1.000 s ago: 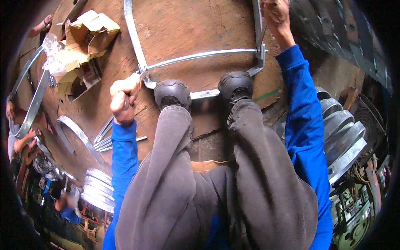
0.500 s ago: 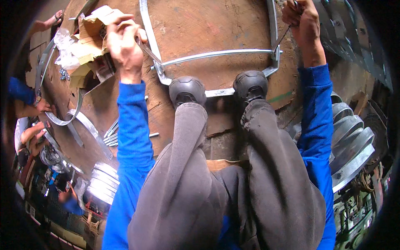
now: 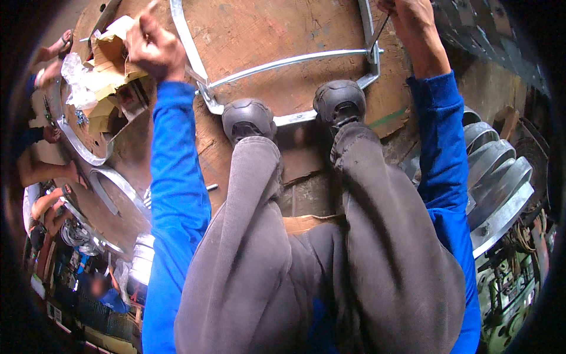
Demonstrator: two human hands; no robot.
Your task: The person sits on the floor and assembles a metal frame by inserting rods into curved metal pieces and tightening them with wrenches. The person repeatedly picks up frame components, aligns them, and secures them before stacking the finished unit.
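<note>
A galvanized metal bracket frame (image 3: 184, 35) lies on the brown wooden surface, its bottom bar between my two black shoes. A thin metal rod (image 3: 283, 61) crosses it from side to side. My left hand (image 3: 154, 50) is closed above the rod's left end. A flat metal wrench (image 3: 196, 75) runs from beneath it to that end. Above the frame's right side, my right hand (image 3: 413, 26) is closed around the upper end of a thin dark wrench (image 3: 378, 32). That tool slants down to the rod's right end. Both hands' fingers are partly hidden.
A torn cardboard box (image 3: 109, 65) with clear plastic (image 3: 76, 79) stands left of my left hand. Curved metal straps (image 3: 118, 189) lie farther left, near other people's arms. More curved bands (image 3: 498, 171) are stacked at right. A perforated metal sheet (image 3: 489, 41) stands upper right.
Both hands and the frame sit higher and further left in the picture, as the view has shifted. My left hand has turned at the wrench. At far left, another person's hands have moved.
</note>
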